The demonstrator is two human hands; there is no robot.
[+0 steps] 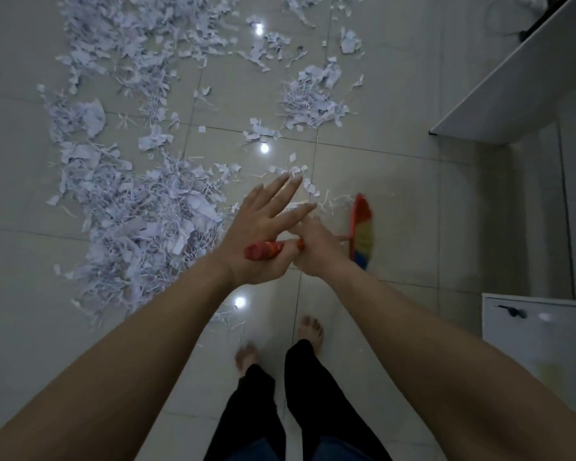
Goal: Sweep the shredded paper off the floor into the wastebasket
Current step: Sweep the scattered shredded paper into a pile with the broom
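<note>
While the right hand grips the broom handle, the left hand rests on its red end, fingers straight and apart. Shredded paper lies heaped near left and scattered far. Advise short strokes leftward, consolidating 1 pile. Glossy tiled floor; white desk right. Wastebasket not seen.

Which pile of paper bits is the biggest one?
The heap of shredded paper just left of the left hand. It is wider and thicker than the small clump farther away on the right.
</note>
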